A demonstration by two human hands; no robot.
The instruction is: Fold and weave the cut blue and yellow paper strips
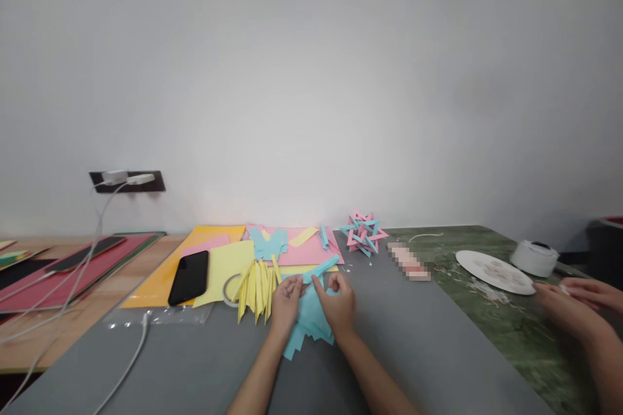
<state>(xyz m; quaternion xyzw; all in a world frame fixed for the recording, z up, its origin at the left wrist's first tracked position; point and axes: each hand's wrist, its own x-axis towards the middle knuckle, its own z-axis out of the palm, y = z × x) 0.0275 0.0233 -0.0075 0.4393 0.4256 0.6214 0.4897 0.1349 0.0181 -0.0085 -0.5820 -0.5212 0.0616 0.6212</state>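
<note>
A narrow folded strip of blue paper is held between my two hands, slanting up to the right. My left hand pinches its lower left end. On its near side, my right hand grips it with thumb and curled fingers. Beneath both hands lies a pile of cut blue paper pieces on the grey mat. Just left of my left hand are several folded yellow paper strips, with a roll of tape partly behind them. A pink and blue folded-paper star ball sits beyond my right hand.
Left on the mat lie a black phone, yellow paper and an orange sheet. White cables cross the left side. At right, another person's hands work near a white plate and a white round container.
</note>
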